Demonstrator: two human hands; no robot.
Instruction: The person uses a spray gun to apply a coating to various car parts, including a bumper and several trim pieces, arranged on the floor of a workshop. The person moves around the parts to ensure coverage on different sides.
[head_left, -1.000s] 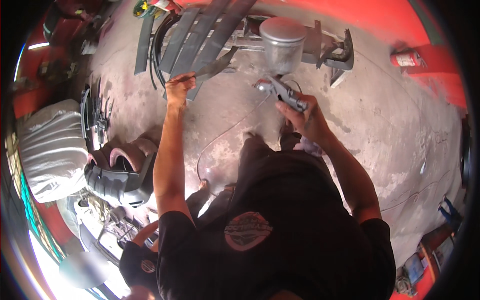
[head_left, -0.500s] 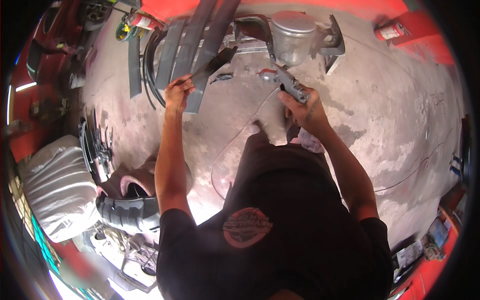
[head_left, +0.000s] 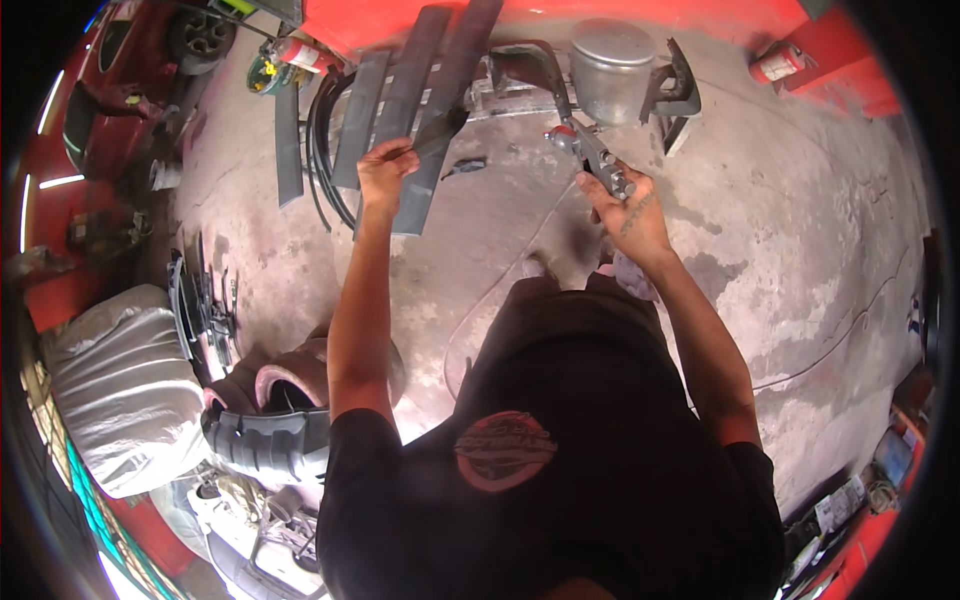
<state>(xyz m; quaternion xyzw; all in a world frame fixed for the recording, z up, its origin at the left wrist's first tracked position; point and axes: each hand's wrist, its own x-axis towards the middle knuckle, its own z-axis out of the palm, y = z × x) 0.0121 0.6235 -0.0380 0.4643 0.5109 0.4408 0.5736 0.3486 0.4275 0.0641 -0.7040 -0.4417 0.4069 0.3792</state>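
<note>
In front of me, my left hand (head_left: 388, 172) pinches the near end of a dark, flat trim piece (head_left: 440, 131). That piece tilts away to the upper right, over several long grey panels (head_left: 408, 98). On the right, my right hand (head_left: 632, 212) is closed around a metal spray gun (head_left: 600, 165), whose nozzle end points away from me. A small rounded silver and red part (head_left: 562, 138) sits at the gun's far left side. My fingers hide much of its grip.
A lidded metal drum (head_left: 612, 75) and black bumper parts stand by the red wall. A thin hose (head_left: 500, 262) curves over the concrete floor. Tires (head_left: 290, 380) and a covered bundle (head_left: 130, 385) lie at left. Fire extinguishers (head_left: 780, 67) stand at the far side.
The whole view has shifted, so the surroundings sit farther right. The spray gun has swung to point more straight ahead. The trim piece in my left hand looks shorter, turned at another angle.
</note>
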